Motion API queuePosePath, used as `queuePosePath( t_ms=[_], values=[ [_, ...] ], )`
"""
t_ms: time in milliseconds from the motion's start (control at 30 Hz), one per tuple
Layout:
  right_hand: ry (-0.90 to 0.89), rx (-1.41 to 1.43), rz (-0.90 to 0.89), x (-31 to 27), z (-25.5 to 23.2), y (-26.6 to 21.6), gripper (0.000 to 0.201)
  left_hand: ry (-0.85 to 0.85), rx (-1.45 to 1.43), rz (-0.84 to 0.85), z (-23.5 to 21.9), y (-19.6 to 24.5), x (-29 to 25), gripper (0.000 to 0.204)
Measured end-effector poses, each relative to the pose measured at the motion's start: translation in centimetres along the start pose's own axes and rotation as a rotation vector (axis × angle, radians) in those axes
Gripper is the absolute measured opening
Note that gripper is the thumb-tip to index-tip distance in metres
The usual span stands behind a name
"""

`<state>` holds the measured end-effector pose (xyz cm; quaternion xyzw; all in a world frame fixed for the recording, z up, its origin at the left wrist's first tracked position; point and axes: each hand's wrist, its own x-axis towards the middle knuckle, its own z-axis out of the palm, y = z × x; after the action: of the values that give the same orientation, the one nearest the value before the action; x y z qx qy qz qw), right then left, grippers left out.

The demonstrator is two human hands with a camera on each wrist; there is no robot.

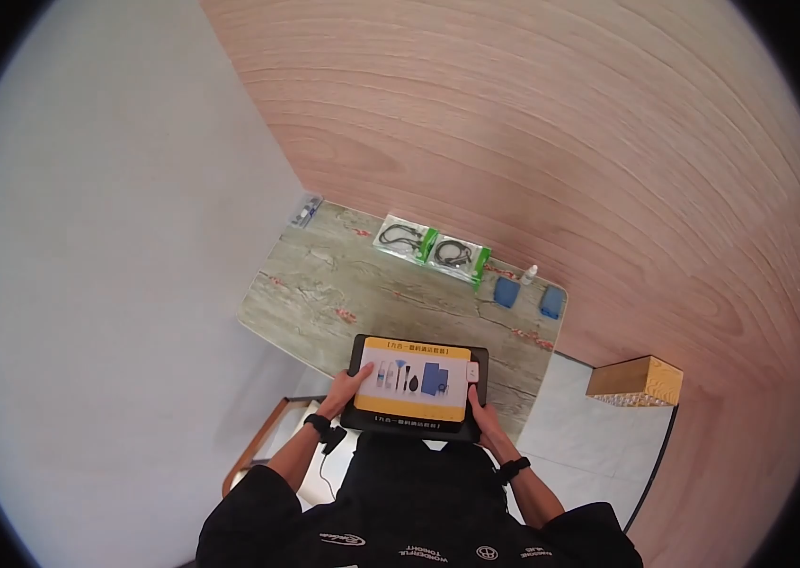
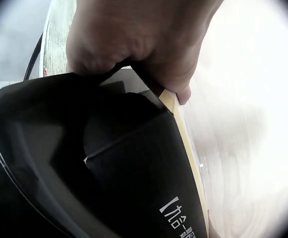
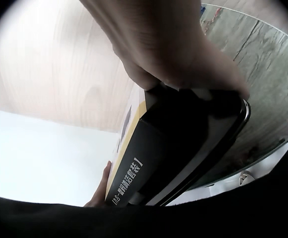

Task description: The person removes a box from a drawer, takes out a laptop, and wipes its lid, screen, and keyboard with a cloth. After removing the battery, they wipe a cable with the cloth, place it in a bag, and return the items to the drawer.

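Both hands grip a box (image 1: 419,381) together with the black slab (image 1: 359,417) beneath it, in front of the torso at the near edge of the tabletop (image 1: 301,293). Whether the slab rests on the edge or is held above it, I cannot tell. The box lies flat on the slab, its face yellow and white with printed bottles, brushes and blue cloths, its near side black with white lettering. The slab is wider than the box and has rounded corners.

The left hand (image 1: 348,387) is curled round the left side, thumb on the box's face. The right hand (image 1: 488,423) is curled round the right side, thumb near the small white patch (image 1: 473,372) at the far right of the face. Both are partly closed; the fingertips underneath are hidden.

Along the far edge of the tabletop, two clear bags with green strips, the left bag (image 1: 402,237) and the right bag (image 1: 457,257), lie side by side, each with a dark coiled cable inside. A small packet (image 1: 306,210) is at the far left corner. To the right are a blue cloth (image 1: 506,292), a white bottle (image 1: 530,275) standing just beside it, and a second blue cloth (image 1: 551,302) near the right corner
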<state>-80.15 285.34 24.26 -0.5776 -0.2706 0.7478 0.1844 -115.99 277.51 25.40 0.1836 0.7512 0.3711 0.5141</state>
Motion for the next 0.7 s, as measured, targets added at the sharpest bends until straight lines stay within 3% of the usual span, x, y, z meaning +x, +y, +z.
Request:
queuePosePath(
  t_ms=[167,267,300,400,600,700],
  values=[
    [0.146,0.038,-0.065,4.4,6.0,2.0,0.090,-0.113,0.131,0.080,-3.3,0.7,9.2,0.075],
    [0.216,0.047,0.059,6.1,8.2,3.1,0.102,-0.156,0.195,0.107,-4.7,0.5,14.3,0.071],
    [0.244,0.038,0.007,7.0,8.6,4.0,0.105,-0.173,0.217,0.122,-4.5,0.8,15.7,0.069],
    [0.324,0.048,0.006,8.5,9.5,5.4,0.094,-0.246,0.161,0.118,-4.9,4.1,15.1,0.067],
    [0.349,0.008,-0.047,9.6,11.2,4.6,0.091,-0.256,0.180,0.129,-5.9,0.9,19.1,0.063],
    [0.402,-0.009,-0.072,10.5,11.0,5.6,0.092,-0.242,0.157,0.216,-5.8,-0.1,20.4,0.064]
  ],
)
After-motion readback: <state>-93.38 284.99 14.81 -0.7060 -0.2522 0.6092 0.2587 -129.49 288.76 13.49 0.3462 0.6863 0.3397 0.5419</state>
